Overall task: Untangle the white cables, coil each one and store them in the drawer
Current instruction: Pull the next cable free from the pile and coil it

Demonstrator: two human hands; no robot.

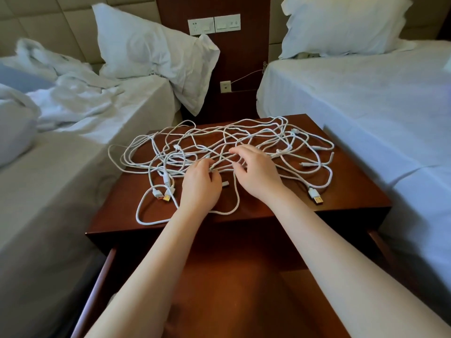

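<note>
While white cables (pixel 220 142) sprawl widthwise (on nightstand (pixel 353 191)) — left hand (pixel 200 185), right hand (pixel 260 173) pinch strands.

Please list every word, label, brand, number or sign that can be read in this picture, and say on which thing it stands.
No text can be read anywhere.
Switch plates on the wall: small marks, too blurred to read.
Lower wall socket: no legible marking.
White cables, plugs included: no print visible.
</note>
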